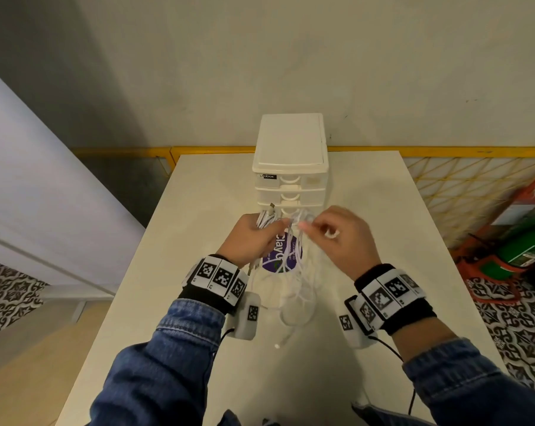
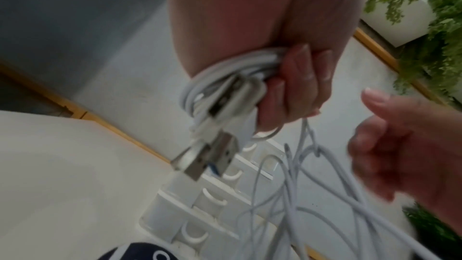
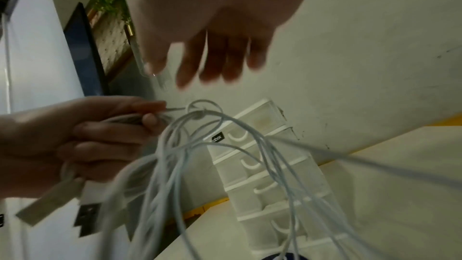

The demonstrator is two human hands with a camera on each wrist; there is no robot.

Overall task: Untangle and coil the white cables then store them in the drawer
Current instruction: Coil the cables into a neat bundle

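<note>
We see the left hand (image 1: 250, 238) clenched round a coiled bundle of white cables (image 2: 225, 78), plugs protruding. Right hand (image 1: 343, 238) pinches a loose strand above the table (image 1: 398, 241), before the closed drawer unit (image 1: 290, 167).

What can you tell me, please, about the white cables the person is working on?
The white cables are thin, smooth, plastic-coated cords, still tangled. The left hand grips a bundled part, with metal USB plugs sticking out of the fist. Loose loops hang from there to the table, knotted near the top. The right hand is at that knot; its grip is unclear. One end lies on the table.
</note>
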